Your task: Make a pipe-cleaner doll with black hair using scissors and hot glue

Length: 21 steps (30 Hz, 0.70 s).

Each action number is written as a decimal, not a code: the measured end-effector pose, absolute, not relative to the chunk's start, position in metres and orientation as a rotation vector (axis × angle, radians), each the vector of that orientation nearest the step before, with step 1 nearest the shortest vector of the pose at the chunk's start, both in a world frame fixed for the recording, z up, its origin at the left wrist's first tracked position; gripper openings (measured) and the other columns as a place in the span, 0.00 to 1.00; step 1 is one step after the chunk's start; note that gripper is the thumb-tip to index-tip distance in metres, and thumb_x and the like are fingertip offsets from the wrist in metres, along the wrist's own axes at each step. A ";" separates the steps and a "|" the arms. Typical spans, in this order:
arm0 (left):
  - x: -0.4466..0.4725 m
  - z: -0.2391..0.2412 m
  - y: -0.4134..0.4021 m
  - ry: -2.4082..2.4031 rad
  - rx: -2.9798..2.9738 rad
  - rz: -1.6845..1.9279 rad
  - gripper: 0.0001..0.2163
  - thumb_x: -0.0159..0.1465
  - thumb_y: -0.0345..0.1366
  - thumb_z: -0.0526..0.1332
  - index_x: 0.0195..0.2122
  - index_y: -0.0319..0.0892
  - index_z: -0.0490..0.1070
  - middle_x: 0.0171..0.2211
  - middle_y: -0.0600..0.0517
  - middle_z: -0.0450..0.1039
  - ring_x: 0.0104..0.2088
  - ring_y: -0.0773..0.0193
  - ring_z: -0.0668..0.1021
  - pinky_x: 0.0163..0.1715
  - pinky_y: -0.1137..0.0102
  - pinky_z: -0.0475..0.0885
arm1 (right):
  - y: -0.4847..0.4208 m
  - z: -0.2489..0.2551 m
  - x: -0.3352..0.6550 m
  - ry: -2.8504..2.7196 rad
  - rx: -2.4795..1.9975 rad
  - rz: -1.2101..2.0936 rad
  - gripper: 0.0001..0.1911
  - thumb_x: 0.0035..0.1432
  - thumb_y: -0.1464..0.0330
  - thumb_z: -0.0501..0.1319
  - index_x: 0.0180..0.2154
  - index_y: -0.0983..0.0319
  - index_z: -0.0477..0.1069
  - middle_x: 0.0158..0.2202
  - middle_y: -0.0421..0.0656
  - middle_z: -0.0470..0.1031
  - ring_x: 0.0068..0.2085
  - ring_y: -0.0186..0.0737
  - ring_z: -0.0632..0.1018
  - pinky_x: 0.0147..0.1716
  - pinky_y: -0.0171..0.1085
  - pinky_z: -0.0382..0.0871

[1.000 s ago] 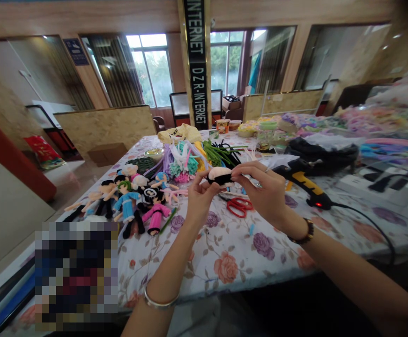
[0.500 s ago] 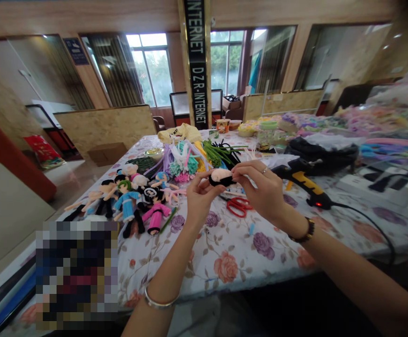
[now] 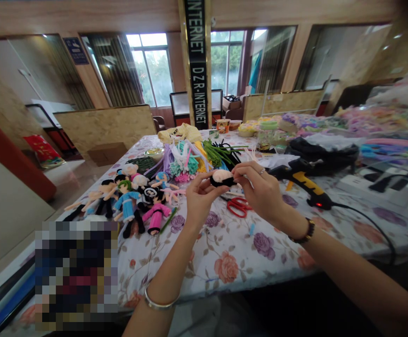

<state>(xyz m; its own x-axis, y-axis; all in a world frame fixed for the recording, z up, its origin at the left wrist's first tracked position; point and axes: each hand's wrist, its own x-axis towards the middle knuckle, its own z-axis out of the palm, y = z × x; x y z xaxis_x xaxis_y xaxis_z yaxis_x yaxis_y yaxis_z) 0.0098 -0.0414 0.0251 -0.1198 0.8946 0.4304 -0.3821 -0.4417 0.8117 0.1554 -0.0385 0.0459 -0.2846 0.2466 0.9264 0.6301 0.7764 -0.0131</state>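
Between my two hands, above the table, is a small doll head (image 3: 222,176), pale pink on top with black fuzzy material along its lower side. My left hand (image 3: 202,194) grips it from the left with thumb and fingers. At its right end, my right hand (image 3: 258,187) pinches the black part; the exact spot is partly hidden by the fingers. Just below the hands lie red-handled scissors (image 3: 238,207). To the right of my right hand rests a black and yellow glue gun (image 3: 304,182), its red light lit.
Several finished dolls (image 3: 129,201) lie at the left. Bundles of coloured pipe cleaners (image 3: 184,159) sit behind my hands. A black plastic bag (image 3: 321,154) and a white power strip (image 3: 382,187) are at the right. The glue gun's cord (image 3: 372,222) curves over the flowered tablecloth (image 3: 225,267).
The doll head has shifted very slightly to the right, along with my right fingers. Both hands keep their grip, and the things on the table stay where they were.
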 end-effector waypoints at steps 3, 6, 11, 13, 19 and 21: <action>0.009 0.024 -0.040 0.653 1.195 1.726 0.19 0.38 0.30 0.72 0.33 0.42 0.73 0.30 0.54 0.78 0.31 0.66 0.79 0.35 0.71 0.75 | -0.038 0.045 0.156 -1.865 -0.671 -0.451 0.09 0.58 0.79 0.50 0.31 0.61 0.63 0.33 0.46 0.74 0.33 0.37 0.75 0.31 0.35 0.67; 0.009 0.023 -0.038 0.646 1.205 1.721 0.20 0.37 0.30 0.72 0.33 0.42 0.73 0.30 0.54 0.78 0.31 0.65 0.79 0.34 0.69 0.75 | -0.037 0.044 0.156 -1.866 -0.668 -0.466 0.09 0.58 0.79 0.50 0.31 0.61 0.63 0.33 0.46 0.74 0.33 0.37 0.75 0.30 0.34 0.66; 0.009 0.022 -0.036 0.627 1.198 1.715 0.20 0.37 0.29 0.72 0.33 0.42 0.73 0.29 0.54 0.78 0.30 0.66 0.79 0.33 0.70 0.75 | -0.036 0.043 0.156 -1.861 -0.684 -0.503 0.10 0.57 0.80 0.50 0.31 0.60 0.63 0.33 0.45 0.74 0.32 0.36 0.75 0.29 0.34 0.66; 0.009 0.022 -0.036 0.625 1.199 1.709 0.19 0.37 0.29 0.72 0.33 0.42 0.73 0.30 0.54 0.78 0.30 0.66 0.79 0.33 0.71 0.75 | -0.036 0.044 0.156 -1.861 -0.679 -0.521 0.10 0.57 0.80 0.50 0.31 0.61 0.63 0.33 0.45 0.74 0.32 0.36 0.75 0.29 0.33 0.66; 0.008 0.021 -0.035 0.623 1.201 1.704 0.19 0.38 0.30 0.72 0.33 0.42 0.73 0.30 0.54 0.78 0.31 0.65 0.79 0.34 0.70 0.75 | -0.038 0.044 0.156 -1.864 -0.677 -0.554 0.09 0.57 0.80 0.50 0.31 0.61 0.63 0.32 0.45 0.74 0.31 0.36 0.75 0.27 0.33 0.65; 0.008 0.021 -0.036 0.628 1.204 1.700 0.19 0.38 0.30 0.72 0.33 0.42 0.73 0.30 0.54 0.78 0.31 0.65 0.79 0.34 0.70 0.75 | -0.038 0.044 0.156 -1.864 -0.682 -0.562 0.09 0.57 0.80 0.50 0.31 0.61 0.63 0.32 0.45 0.74 0.30 0.36 0.75 0.26 0.33 0.64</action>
<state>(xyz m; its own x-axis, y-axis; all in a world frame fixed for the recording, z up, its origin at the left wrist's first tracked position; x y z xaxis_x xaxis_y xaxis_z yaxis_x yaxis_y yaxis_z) 0.0084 -0.0357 0.0207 -0.0883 0.8930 0.4413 -0.3919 -0.4384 0.8088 0.1556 -0.0378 0.0443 -0.3118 0.1999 0.9289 0.6802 0.7295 0.0713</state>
